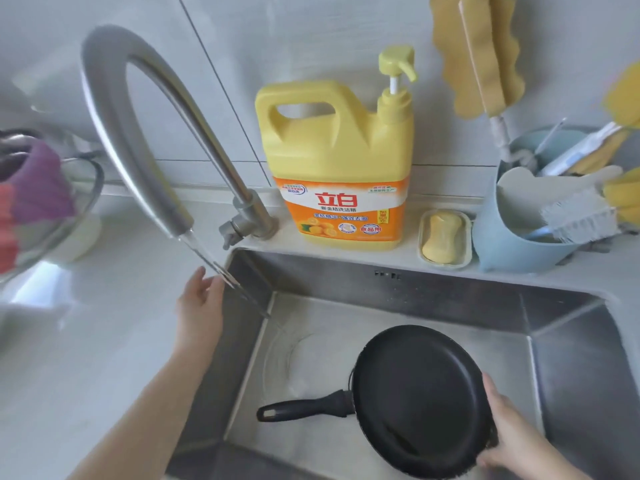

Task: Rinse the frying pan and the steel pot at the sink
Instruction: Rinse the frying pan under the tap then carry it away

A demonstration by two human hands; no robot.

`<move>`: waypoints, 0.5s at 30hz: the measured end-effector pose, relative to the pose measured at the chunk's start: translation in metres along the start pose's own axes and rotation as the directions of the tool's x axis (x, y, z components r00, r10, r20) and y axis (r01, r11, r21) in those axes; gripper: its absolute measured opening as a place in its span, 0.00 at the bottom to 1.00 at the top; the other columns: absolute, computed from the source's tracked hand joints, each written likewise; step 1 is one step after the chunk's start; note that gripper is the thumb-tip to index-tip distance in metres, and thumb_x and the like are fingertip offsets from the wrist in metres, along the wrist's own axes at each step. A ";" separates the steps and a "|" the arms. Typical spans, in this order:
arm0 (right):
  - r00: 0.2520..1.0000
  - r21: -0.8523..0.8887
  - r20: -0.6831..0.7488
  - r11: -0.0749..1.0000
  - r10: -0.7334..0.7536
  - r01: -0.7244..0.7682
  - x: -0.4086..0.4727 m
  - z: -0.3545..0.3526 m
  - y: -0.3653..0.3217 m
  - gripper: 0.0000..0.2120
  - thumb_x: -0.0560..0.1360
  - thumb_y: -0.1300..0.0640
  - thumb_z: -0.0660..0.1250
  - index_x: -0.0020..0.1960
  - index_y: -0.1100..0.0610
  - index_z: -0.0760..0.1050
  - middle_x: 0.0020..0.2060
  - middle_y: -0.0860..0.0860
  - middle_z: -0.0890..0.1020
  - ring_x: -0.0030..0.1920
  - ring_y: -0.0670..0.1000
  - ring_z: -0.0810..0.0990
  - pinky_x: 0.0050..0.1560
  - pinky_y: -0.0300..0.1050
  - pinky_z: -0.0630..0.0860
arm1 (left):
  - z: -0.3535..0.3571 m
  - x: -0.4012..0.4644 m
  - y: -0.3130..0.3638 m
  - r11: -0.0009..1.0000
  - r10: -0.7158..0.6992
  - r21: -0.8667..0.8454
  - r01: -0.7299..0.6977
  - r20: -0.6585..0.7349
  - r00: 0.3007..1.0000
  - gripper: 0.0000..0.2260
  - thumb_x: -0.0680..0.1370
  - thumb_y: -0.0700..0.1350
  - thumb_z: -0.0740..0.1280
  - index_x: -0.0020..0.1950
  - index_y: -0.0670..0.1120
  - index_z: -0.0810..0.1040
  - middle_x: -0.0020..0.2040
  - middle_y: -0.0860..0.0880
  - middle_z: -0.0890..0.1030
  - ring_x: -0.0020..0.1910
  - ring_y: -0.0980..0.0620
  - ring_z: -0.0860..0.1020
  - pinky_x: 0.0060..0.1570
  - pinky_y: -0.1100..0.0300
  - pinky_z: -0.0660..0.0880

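Right hand (512, 434): grips the far rim of the frying pan (419, 400), fingers curled round its edge, pan tilted in the sink (571, 358).
Left hand (201, 299): fingers straight, holding nothing, fingertips in the stream under the tap (138, 133).
Pan handle (304, 408): free, pointing left.
Steel pot: not in view.
Risk: held only by a wet rim, the pan may slip and bang down.
Splash: water striking the tilted pan could spray the counter (86, 358).

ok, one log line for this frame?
stage: rinse start | left hand: open, in tap stream | right hand: holds black frying pan rim | steel sink
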State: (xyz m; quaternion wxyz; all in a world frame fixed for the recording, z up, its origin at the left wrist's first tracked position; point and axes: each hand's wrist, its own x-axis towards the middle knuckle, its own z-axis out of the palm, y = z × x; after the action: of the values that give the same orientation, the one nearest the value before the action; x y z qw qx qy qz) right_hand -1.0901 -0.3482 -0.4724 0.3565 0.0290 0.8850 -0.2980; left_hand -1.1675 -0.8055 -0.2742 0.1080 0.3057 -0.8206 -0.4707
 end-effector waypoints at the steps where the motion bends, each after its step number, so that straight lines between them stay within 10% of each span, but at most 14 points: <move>1: 1.000 -0.004 -0.004 1.000 0.000 0.000 -0.001 0.000 0.000 0.70 0.55 0.50 0.79 0.62 0.36 0.17 0.59 0.45 0.59 0.53 0.46 0.73 0.54 0.36 0.72 | 0.004 0.009 0.019 0.993 -0.015 -0.116 0.017 0.012 1.000 0.03 0.80 0.47 0.63 0.48 0.50 0.76 0.42 0.59 0.80 0.50 0.50 0.74 0.47 0.55 0.68; 3: 1.000 -0.007 -0.003 1.000 -0.009 0.009 -0.002 -0.002 -0.002 0.70 0.53 0.49 0.79 0.64 0.37 0.19 0.59 0.45 0.61 0.53 0.46 0.74 0.55 0.36 0.73 | 0.014 0.024 0.049 0.960 -0.029 -0.278 0.031 0.012 1.000 0.13 0.78 0.51 0.61 0.47 0.41 0.74 0.39 0.49 0.79 0.59 0.42 0.77 0.45 0.53 0.71; 4: 1.000 -0.009 0.000 1.000 -0.011 0.011 -0.001 -0.002 -0.002 0.71 0.52 0.48 0.78 0.67 0.38 0.20 0.60 0.46 0.64 0.52 0.46 0.76 0.54 0.37 0.74 | 0.019 0.029 0.059 0.934 -0.032 -0.355 0.032 0.004 0.999 0.18 0.78 0.52 0.60 0.51 0.35 0.74 0.37 0.45 0.77 0.42 0.51 0.61 0.43 0.52 0.72; 6: 1.000 0.001 0.005 1.000 -0.012 0.012 -0.003 -0.003 -0.005 0.71 0.52 0.48 0.78 0.70 0.40 0.22 0.61 0.49 0.66 0.50 0.46 0.77 0.52 0.38 0.76 | 0.028 0.031 0.071 0.881 -0.096 -0.465 0.090 0.011 0.995 0.23 0.82 0.50 0.57 0.61 0.29 0.70 0.38 0.44 0.78 0.39 0.43 0.78 0.48 0.45 0.73; 11: 0.999 0.030 -0.002 0.999 0.043 -0.043 -0.009 -0.002 -0.011 0.70 0.60 0.55 0.81 0.75 0.47 0.25 0.71 0.52 0.61 0.56 0.47 0.72 0.58 0.38 0.72 | 0.038 0.023 0.079 0.822 -0.129 -0.545 0.167 0.107 0.986 0.12 0.84 0.45 0.56 0.41 0.51 0.69 0.39 0.56 0.70 0.37 0.61 0.70 0.43 0.67 0.69; 15: 1.000 0.007 0.003 1.000 0.012 -0.012 -0.012 -0.004 -0.013 0.70 0.59 0.52 0.80 0.71 0.42 0.22 0.70 0.50 0.62 0.57 0.48 0.74 0.59 0.41 0.73 | 0.028 0.010 0.064 0.918 0.063 -0.395 -0.022 0.091 0.994 0.11 0.84 0.42 0.56 0.56 0.41 0.77 0.50 0.53 0.76 0.46 0.56 0.76 0.57 0.68 0.66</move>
State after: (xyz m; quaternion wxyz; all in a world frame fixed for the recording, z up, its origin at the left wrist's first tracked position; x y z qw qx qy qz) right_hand -1.0871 -0.3549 -0.4555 0.3596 0.0351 0.8832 -0.2991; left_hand -1.2145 -0.7681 -0.2367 0.1353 0.2355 -0.7202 -0.6384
